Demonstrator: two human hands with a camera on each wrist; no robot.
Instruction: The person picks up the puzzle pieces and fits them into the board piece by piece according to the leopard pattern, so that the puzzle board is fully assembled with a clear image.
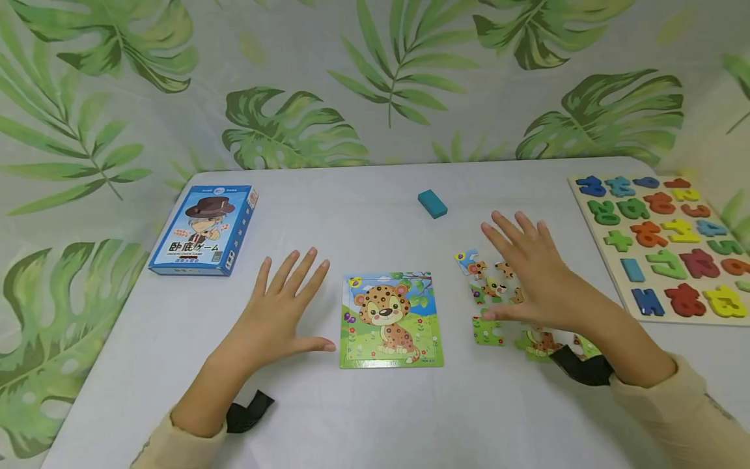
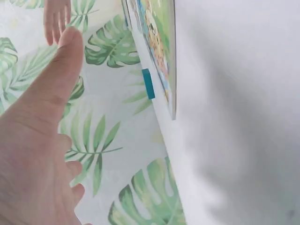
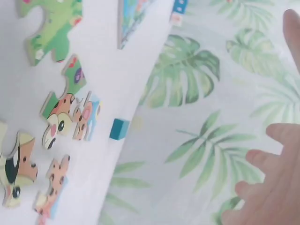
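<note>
Spread flat above the table, my left hand [image 1: 275, 322] has its fingers straight and holds nothing. Just to its right lies a square leopard puzzle board [image 1: 391, 319] with a green and blue picture. My right hand [image 1: 541, 286], also with straight spread fingers and nothing in it, hovers over loose leopard puzzle pieces [image 1: 489, 333]. It hides some of them in the head view. In the right wrist view the puzzle pieces [image 3: 58, 119] lie apart on the white surface. The left wrist view has the left thumb [image 2: 51, 84] stretched out, and the board [image 2: 161, 42] seen nearly edge-on.
A blue card game box [image 1: 199, 229] lies at the back left of the white table [image 1: 375, 417]. Toward the back middle is a small teal block [image 1: 432, 204]. On the right a wooden board [image 1: 615, 260] carries colourful character shapes. Leaf-print cloth [image 1: 299, 130] hangs behind.
</note>
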